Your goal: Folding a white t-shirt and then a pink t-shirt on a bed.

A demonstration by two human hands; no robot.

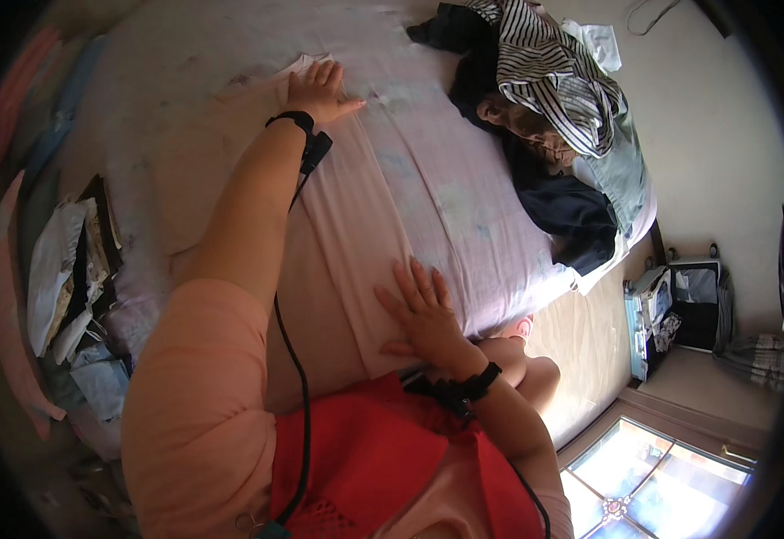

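A thin peach-coloured garment (358,222) lies spread flat on the bed before me. A long strip along its right side looks folded over, with faint creases running its length. My left hand (317,91) presses palm down on the garment's far end, with the thumb out to the right. Near the close end, my right hand (425,320) rests on the folded strip's right edge with fingers apart. Neither hand grips anything. A black strap with a cabled device circles the left wrist, and another black strap is on the right wrist. My left forearm hides part of the garment.
Rumpled clothes, including a striped black-and-white garment (547,74) and a dark one (567,209), lie on the bed's (425,168) right side. Folded clothes (61,269) are stacked at the left. A black cable (294,357) hangs across my front. An open case (695,303) stands beyond the bed.
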